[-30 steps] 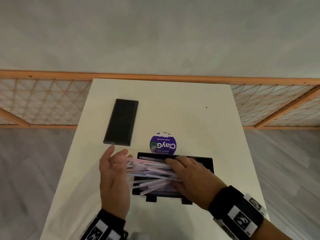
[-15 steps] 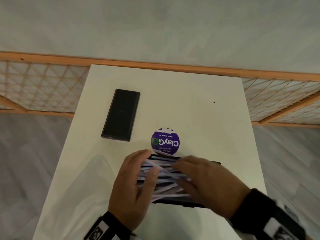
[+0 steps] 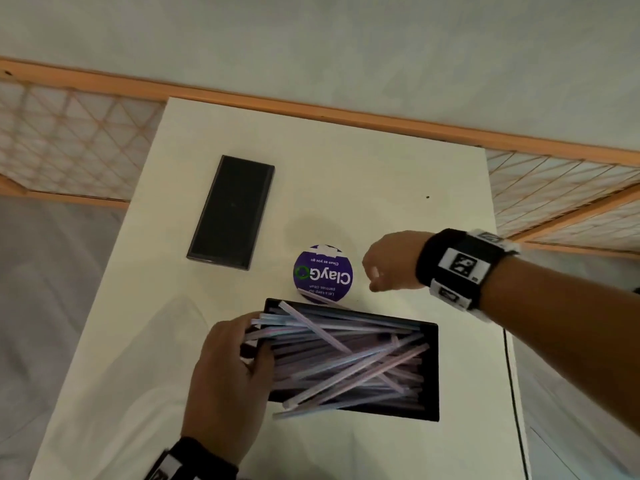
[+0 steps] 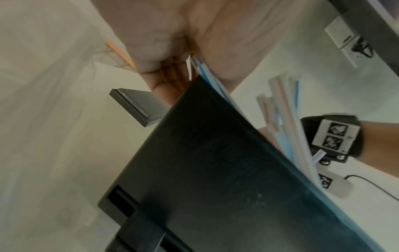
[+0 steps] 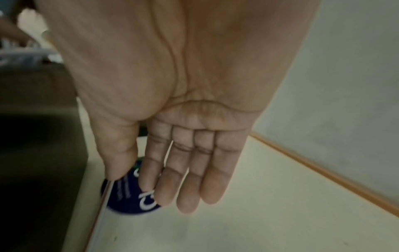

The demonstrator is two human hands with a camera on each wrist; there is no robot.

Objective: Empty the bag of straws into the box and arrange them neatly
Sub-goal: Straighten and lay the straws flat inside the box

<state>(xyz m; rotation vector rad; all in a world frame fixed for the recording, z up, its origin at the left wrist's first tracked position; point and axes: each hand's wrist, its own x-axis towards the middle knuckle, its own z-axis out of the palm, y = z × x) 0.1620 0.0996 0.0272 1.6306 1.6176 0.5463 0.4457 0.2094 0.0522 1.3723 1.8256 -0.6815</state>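
A black box (image 3: 431, 375) lies on the white table (image 3: 381, 168), filled with pale pink and blue straws (image 3: 346, 355) that cross each other loosely. My left hand (image 3: 252, 337) is at the box's left end, fingers curled over the straw ends, thumb inside the box. The left wrist view shows straws (image 4: 287, 136) running under that hand (image 4: 172, 68) along the box's side (image 4: 215, 170). My right hand (image 3: 375, 275) hovers above the table behind the box, fingers straight (image 5: 151, 170), holding nothing. One stray straw (image 3: 322, 297) lies outside the box's far edge, below the right thumb (image 5: 103, 201).
A round purple sticker (image 3: 323, 271) sits just behind the box. A dark phone-like slab (image 3: 232, 211) lies at the back left. The clear empty bag (image 3: 114, 375) lies flat left of the box. A thin cable (image 3: 512, 393) runs along the table's right edge.
My right hand has lifted off the straws and moved back and right, beside the sticker. My left hand stays at the box's left end, now curled over the straw ends.
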